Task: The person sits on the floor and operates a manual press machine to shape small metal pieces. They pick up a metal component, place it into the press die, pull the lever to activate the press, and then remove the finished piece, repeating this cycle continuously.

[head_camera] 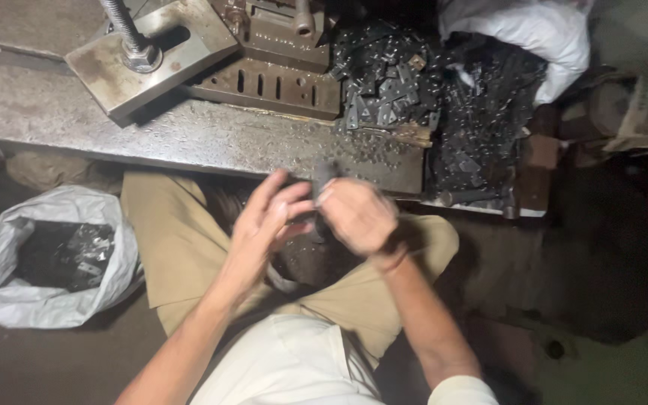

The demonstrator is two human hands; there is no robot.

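Observation:
My left hand (264, 225) and my right hand (358, 216) meet above my lap, both blurred by motion. Between them they hold a stack of small dark metal plates (319, 189), the right hand closed around it, the left fingers spread against its side. A heap of the same dark punched plates (391, 79) lies on the steel press bed (114, 120) just beyond my hands, spilling to the right.
A punch die block (271, 82) and a clamp plate with a threaded bolt (140, 52) sit on the bed. A white sack of dark plates (58, 255) stands at my left knee. Another white sack (534, 34) lies at the back right.

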